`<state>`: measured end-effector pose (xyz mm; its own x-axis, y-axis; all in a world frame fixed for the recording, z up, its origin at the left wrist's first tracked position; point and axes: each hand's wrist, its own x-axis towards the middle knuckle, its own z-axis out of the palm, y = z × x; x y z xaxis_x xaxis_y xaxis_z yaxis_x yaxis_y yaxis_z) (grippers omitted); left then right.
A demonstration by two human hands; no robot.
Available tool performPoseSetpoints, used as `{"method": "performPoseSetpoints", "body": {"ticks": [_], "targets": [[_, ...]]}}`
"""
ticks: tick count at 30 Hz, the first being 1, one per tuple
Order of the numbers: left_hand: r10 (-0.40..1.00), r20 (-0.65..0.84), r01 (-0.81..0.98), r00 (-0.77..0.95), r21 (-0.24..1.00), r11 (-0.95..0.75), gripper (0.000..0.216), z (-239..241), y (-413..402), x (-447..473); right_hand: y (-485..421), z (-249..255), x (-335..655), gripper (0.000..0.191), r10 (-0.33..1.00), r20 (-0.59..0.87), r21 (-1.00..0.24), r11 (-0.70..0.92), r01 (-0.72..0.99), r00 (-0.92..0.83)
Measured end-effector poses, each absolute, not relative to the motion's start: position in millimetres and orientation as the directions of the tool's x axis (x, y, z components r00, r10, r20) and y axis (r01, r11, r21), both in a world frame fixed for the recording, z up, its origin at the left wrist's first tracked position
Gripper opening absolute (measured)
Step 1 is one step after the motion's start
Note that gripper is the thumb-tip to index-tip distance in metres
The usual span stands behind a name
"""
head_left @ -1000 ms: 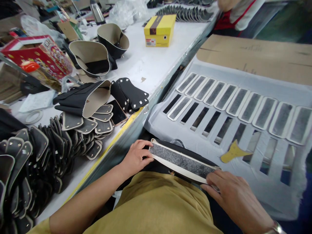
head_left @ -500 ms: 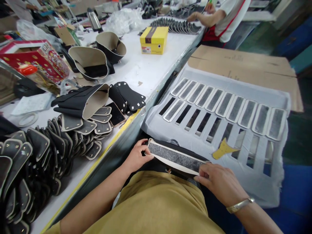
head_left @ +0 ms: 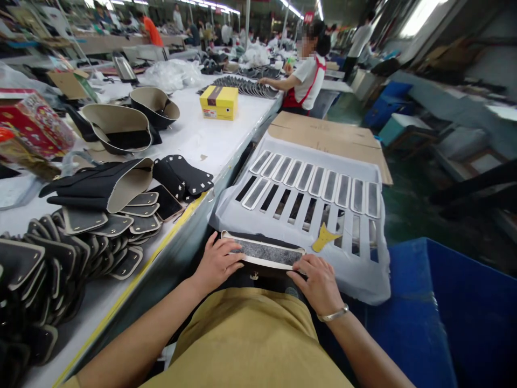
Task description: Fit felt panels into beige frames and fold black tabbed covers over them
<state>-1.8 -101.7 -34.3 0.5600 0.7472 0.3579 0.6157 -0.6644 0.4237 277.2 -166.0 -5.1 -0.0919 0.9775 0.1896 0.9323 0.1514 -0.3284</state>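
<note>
A long grey felt strip with a cream border [head_left: 264, 253] lies across a black piece on my lap. My left hand [head_left: 218, 262] presses its left end with curled fingers. My right hand [head_left: 319, 283] holds its right end, fingers closed on the edge. Just beyond lies a white rack [head_left: 242, 215] with slots, where several similar grey strips [head_left: 319, 180] lie in a row. A small yellow cut piece [head_left: 323, 237] rests on the rack near my right hand.
The long white table [head_left: 226, 134] at left carries piles of black leather pieces [head_left: 60, 242], curved black-and-beige parts [head_left: 121, 126], a yellow box [head_left: 219, 102] and a red box [head_left: 32, 121]. Cardboard [head_left: 327, 137] lies behind the rack. A blue bin [head_left: 436, 312] stands at right. A person in a red apron [head_left: 301, 81] works farther along.
The view has tilted up, showing the workshop hall. My right hand slid left along the strip toward its middle; my left hand stays on the left end.
</note>
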Motion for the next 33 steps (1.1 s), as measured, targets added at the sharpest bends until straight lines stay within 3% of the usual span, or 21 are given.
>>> {"method": "performPoseSetpoints", "body": {"ticks": [4,9,14,23,33], "targets": [[0.658,0.311,0.528,0.686,0.410,-0.744,0.016,-24.6,-100.4,29.1,-177.0,-17.1,271.4,0.010,0.934,0.355,-0.341,0.155,0.927,-0.025],[0.622,0.260,0.497,0.738,0.414,-0.762,0.013,-22.0,-106.4,66.4,-196.0,-30.0,266.6,0.010,0.827,0.559,-0.154,0.180,0.972,-0.065],[0.660,0.234,0.525,0.714,0.445,-0.726,0.015,-23.3,-106.4,84.4,-205.4,-36.9,271.4,0.024,0.834,0.516,-0.043,0.252,0.967,-0.195],[0.771,0.137,0.601,0.621,0.549,-0.581,0.010,-19.6,-106.2,91.8,-216.6,-58.3,276.0,0.049,0.856,0.463,0.033,0.244,0.969,-0.231],[0.822,0.106,0.665,0.559,0.536,-0.521,0.012,-15.2,-107.9,100.0,-217.6,-62.0,263.9,0.053,0.917,0.306,0.112,0.232,0.966,-0.255]]}}
